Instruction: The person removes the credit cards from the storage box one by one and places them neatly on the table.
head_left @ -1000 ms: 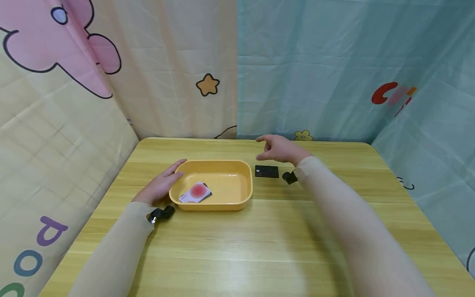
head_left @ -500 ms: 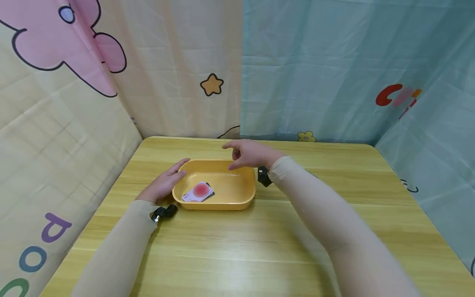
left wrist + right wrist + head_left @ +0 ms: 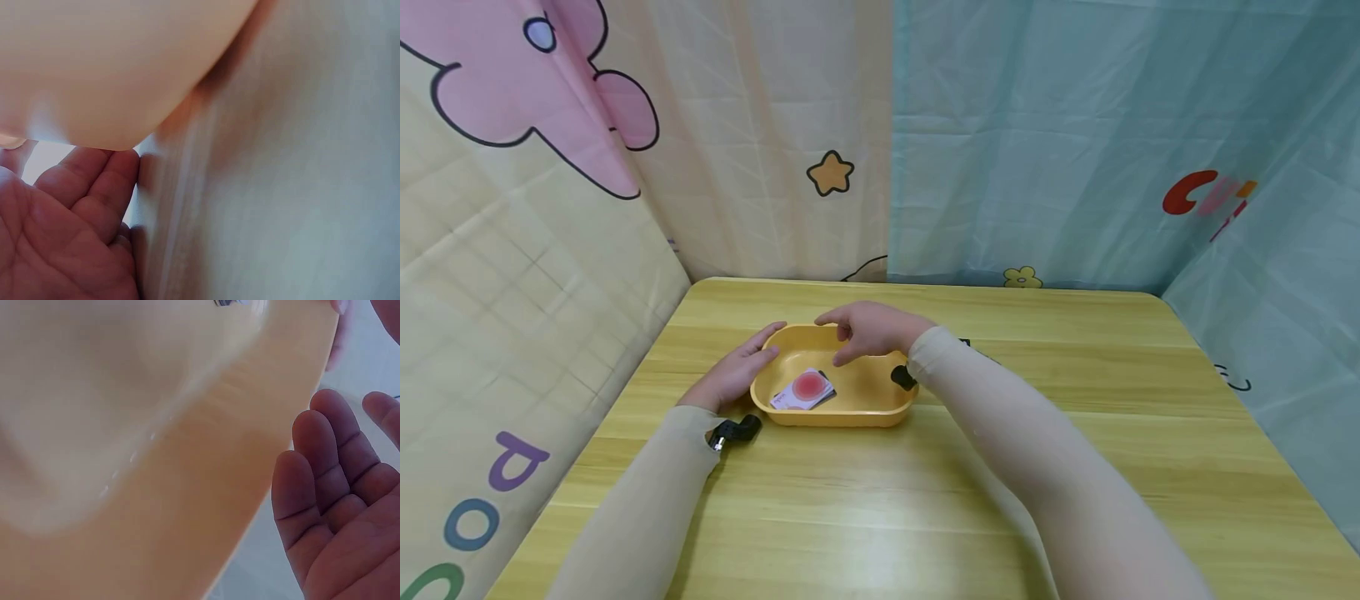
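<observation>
A yellow plastic tray (image 3: pixel 831 419) stands on the wooden table, left of the middle. My left hand (image 3: pixel 730 377) holds its left end, the thumb at the rim and the fingers along the outer wall. In the left wrist view those fingers (image 3: pixel 112 194) lie against the tray's underside edge. Over the tray's far right part hovers my right hand (image 3: pixel 874 327), empty, with index finger and thumb spread apart. Inside the tray, toward the left, lies a small stack of cards (image 3: pixel 805 388), a pale one with a red-pink circle on top and a dark edge beneath.
A black card (image 3: pixel 965 342) on the table (image 3: pixel 865 508) is mostly hidden behind my right sleeve. Each wrist carries a small black camera, the left camera (image 3: pixel 737 428) close to the tray's front left corner. Printed curtains (image 3: pixel 1037 150) stand behind the table and at both sides.
My right hand has moved left and slightly nearer, from above the black card to over the tray. The right sleeve now covers most of that card. My left hand keeps its place.
</observation>
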A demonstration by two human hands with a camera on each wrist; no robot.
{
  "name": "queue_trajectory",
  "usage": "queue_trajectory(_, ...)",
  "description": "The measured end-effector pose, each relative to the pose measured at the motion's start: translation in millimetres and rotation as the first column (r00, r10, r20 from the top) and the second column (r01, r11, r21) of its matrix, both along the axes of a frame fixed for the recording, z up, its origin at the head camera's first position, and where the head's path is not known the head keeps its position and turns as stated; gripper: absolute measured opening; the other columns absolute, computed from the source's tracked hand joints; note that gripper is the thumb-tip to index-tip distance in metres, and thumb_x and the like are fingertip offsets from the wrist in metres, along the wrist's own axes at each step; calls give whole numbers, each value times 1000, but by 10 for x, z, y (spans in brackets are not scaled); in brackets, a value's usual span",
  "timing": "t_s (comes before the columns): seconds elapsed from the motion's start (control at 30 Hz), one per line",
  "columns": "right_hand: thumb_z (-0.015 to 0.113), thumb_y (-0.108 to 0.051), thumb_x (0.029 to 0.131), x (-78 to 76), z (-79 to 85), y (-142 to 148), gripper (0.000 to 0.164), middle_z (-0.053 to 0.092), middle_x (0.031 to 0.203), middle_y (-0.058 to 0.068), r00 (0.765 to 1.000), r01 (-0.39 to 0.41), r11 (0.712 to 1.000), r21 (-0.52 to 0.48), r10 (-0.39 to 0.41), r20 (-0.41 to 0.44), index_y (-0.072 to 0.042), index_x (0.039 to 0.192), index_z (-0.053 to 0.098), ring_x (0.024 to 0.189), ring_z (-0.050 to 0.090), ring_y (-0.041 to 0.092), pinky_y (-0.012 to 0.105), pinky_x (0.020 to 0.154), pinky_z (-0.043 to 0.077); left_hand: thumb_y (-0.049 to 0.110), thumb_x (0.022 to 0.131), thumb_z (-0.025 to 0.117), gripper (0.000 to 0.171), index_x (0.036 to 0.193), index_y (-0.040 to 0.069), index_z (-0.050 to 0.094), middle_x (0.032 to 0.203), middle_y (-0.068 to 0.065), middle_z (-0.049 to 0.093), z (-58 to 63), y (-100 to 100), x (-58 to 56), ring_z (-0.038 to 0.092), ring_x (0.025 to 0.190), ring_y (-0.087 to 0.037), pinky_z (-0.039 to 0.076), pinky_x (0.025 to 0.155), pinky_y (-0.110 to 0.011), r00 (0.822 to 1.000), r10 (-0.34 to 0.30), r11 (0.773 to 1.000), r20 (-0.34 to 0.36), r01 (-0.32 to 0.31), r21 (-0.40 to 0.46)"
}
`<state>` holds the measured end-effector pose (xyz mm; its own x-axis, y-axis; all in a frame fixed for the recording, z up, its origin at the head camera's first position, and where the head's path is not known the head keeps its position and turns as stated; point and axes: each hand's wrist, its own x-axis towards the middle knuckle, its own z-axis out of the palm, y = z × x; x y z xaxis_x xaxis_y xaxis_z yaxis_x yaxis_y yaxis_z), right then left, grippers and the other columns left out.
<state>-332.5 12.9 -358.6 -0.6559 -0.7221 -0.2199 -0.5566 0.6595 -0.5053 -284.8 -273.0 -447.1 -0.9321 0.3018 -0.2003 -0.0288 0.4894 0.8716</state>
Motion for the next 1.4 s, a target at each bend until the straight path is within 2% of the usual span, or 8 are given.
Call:
queue_trajectory(0.23, 84, -26, 92, 2, -129, -94, 72, 66, 128, 14, 999, 10, 1000, 8, -11, 38, -22, 157, 52, 103, 59, 23, 33, 86, 53, 39, 115, 37, 58, 169, 36, 17, 174, -17, 25, 11, 2, 16, 53, 141, -36, 48, 112, -41, 1000, 3, 1000, -5, -4, -28)
queue_trajectory(0.53, 84, -27, 90, -15, -306, -208, 70, 65, 124, 7, 998, 3, 998, 64, -7, 62, -27, 154, 55, 104, 60, 21, 33, 88, 53, 41, 115, 38, 58, 169, 37, 18, 173, -19, 25, -37, -3, 20, 55, 138, -36, 51, 108, -36, 1000, 9, 1000, -3, -9, -22)
queue_trajectory(0.77, 87, -30, 88, -14, -417, -238, 72, 64, 121, 4, 995, 7, 995, 97, -16, 96, -30, 153, 56, 101, 59, 20, 30, 84, 53, 41, 115, 38, 58, 169, 36, 18, 173, -18, 24, -25, 27, 42, 49, 144, -38, 40, 121, -53, 1000, 8, 999, -27, -9, -32)
queue_trajectory(0.9, 87, -29, 87, -11, -464, -229, 72, 64, 117, 2, 996, -12, 994, 108, 3, 91, -30, 153, 57, 100, 59, 20, 29, 81, 53, 38, 115, 38, 58, 169, 35, 18, 173, -18, 25, -6, 37, 45, 50, 144, -39, 39, 121, -55, 1000, 10, 999, -30, -11, -35)
queue_trajectory(1.13, 89, -31, 86, -41, -531, -248, 73, 65, 111, 0, 996, -59, 990, 131, 50, 74, -31, 151, 58, 98, 59, 17, 27, 82, 52, 40, 115, 38, 58, 169, 38, 18, 174, -16, 24, 8, 30, 44, 51, 143, -37, 42, 119, -52, 1000, 13, 999, -16, -14, -35)
queue_trajectory(1.27, 90, -29, 84, -54, -556, -267, 72, 65, 113, 0, 995, -69, 987, 145, 57, 87, -32, 149, 60, 101, 58, 18, 30, 88, 52, 42, 114, 39, 58, 168, 40, 19, 174, -15, 23, 23, 35, 46, 50, 144, -38, 45, 117, -49, 1000, 16, 1000, 4, -16, -17)
queue_trajectory(1.4, 90, -26, 84, -23, -554, -275, 69, 65, 115, 0, 994, -94, 982, 163, 85, 63, -30, 147, 62, 104, 59, 18, 32, 95, 52, 43, 114, 38, 59, 169, 37, 17, 175, -15, 21, 13, 38, 40, 45, 148, -40, 43, 119, -51, 1000, 11, 1000, -2, -11, -14)
